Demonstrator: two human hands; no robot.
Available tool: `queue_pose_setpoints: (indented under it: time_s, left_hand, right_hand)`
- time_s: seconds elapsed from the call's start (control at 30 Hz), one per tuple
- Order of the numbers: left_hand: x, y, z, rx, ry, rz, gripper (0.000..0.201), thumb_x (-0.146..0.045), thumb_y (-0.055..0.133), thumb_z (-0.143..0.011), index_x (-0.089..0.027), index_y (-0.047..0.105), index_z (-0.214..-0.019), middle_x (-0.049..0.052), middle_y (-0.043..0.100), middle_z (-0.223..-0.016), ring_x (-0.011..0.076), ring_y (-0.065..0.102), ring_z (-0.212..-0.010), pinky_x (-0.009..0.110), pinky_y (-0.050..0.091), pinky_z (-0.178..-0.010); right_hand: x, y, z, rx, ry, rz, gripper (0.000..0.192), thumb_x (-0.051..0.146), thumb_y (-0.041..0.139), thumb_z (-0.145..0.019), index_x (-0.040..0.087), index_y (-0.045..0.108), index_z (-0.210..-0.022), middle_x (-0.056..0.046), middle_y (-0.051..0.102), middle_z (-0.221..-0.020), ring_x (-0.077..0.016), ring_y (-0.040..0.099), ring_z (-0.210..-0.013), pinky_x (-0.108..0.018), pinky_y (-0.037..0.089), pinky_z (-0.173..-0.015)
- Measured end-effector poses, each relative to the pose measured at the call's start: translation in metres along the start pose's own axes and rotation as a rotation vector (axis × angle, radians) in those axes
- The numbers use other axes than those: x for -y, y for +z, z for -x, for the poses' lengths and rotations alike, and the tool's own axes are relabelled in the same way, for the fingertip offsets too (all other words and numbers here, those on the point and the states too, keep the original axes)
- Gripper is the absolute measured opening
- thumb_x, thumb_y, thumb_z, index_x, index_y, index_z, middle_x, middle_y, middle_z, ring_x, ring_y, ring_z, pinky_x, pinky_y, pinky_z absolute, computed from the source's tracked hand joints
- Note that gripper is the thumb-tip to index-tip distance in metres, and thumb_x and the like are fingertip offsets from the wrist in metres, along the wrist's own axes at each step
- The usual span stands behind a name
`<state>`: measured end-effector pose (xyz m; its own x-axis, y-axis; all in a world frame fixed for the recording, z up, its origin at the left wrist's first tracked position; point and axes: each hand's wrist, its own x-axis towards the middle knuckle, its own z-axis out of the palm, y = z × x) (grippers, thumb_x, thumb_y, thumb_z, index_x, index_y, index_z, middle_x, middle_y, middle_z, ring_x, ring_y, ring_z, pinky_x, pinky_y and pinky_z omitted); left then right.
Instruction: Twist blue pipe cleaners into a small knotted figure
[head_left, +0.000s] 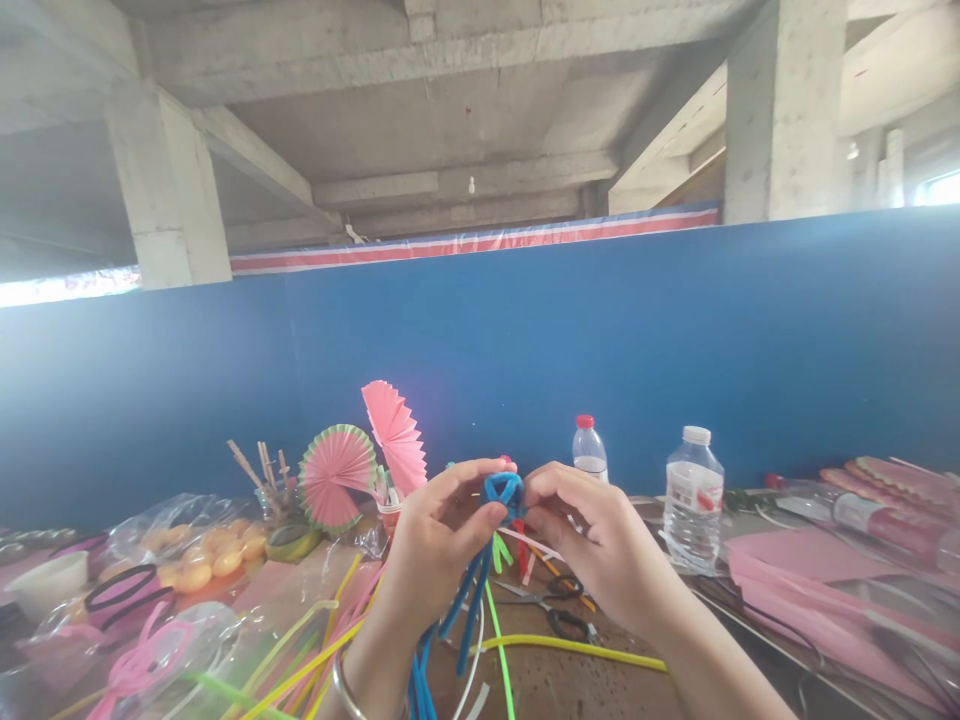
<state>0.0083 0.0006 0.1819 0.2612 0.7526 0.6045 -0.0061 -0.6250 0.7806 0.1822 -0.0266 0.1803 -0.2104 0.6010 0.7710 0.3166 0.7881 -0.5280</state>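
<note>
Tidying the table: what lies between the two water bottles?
In the head view, nothing stands between the red-capped bottle and the white-capped bottle; only the blue wall shows behind.

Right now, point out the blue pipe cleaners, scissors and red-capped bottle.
blue pipe cleaners (501, 490), head view, twisted loop at top.
scissors (564, 606), head view, black handles.
red-capped bottle (589, 455), head view, clear body.

Bottle with white cap (694, 500): has a white and red label, but the print is way too blurry to read.
Bottle with red cap (589, 450): pale label, nothing legible on it either.
Everything else: no readable text, brands, numbers or signs anywhere on the table or the wall.
</note>
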Motion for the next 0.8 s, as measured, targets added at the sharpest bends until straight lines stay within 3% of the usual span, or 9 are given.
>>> queue_pose_setpoints:
  time_s: [0.2, 0.33, 0.53, 0.67, 0.8]
  left_hand:
    - [0.006, 0.0, 0.004, -0.017, 0.068, -0.087, 0.023, -0.018, 0.07, -0.077, -0.028, 0.068, -0.098, 0.001, 0.072, -0.107, 0.018, 0.067, -0.097, 0.031, 0.054, -0.089]
    - [0.011, 0.001, 0.004, -0.031, 0.346, -0.27, 0.029, -0.01, 0.07, -0.075, -0.028, 0.067, -0.097, 0.0, 0.072, -0.107, 0.0155, 0.067, -0.096, 0.026, 0.056, -0.083]
    - [0.009, 0.0, 0.001, -0.051, 0.755, -0.396, 0.032, -0.003, 0.073, -0.072, -0.019, 0.064, -0.097, 0.007, 0.073, -0.1, 0.0171, 0.068, -0.094, 0.029, 0.057, -0.082]
    - [0.007, -0.001, 0.002, -0.025, 0.823, -0.357, 0.032, 0.0, 0.072, -0.071, -0.018, 0.064, -0.096, 0.009, 0.073, -0.099, 0.0198, 0.068, -0.093, 0.033, 0.059, -0.078]
    - [0.005, 0.001, 0.002, -0.02, 0.854, -0.298, 0.033, -0.001, 0.072, -0.07, -0.019, 0.065, -0.096, 0.008, 0.074, -0.095, 0.0203, 0.07, -0.087, 0.035, 0.06, -0.074]
  right_hand:
    - [-0.004, 0.01, 0.0, -0.105, 0.168, -0.102, 0.011, 0.013, 0.056, -0.08, 0.02, 0.059, -0.073, 0.002, 0.064, -0.062, -0.0148, 0.061, -0.055, -0.024, 0.046, -0.05]
    - [-0.008, 0.018, 0.0, -0.233, 0.19, -0.093, 0.01, 0.019, 0.062, -0.076, 0.019, 0.061, -0.066, -0.001, 0.068, -0.061, -0.016, 0.064, -0.053, -0.024, 0.049, -0.048]
    - [-0.004, 0.021, 0.004, -0.352, 0.08, 0.026, 0.011, 0.015, 0.063, -0.075, 0.019, 0.062, -0.065, -0.001, 0.07, -0.065, -0.0147, 0.064, -0.055, -0.024, 0.051, -0.05]
    - [-0.005, 0.025, 0.008, -0.4, -0.051, 0.046, 0.011, 0.012, 0.061, -0.076, 0.021, 0.058, -0.07, 0.001, 0.065, -0.066, -0.0127, 0.06, -0.053, -0.022, 0.049, -0.048]
    - [-0.007, 0.026, 0.01, -0.465, -0.185, 0.06, 0.025, 0.01, 0.058, -0.077, 0.023, 0.053, -0.098, 0.005, 0.061, -0.067, -0.0103, 0.057, -0.051, -0.019, 0.05, -0.048]
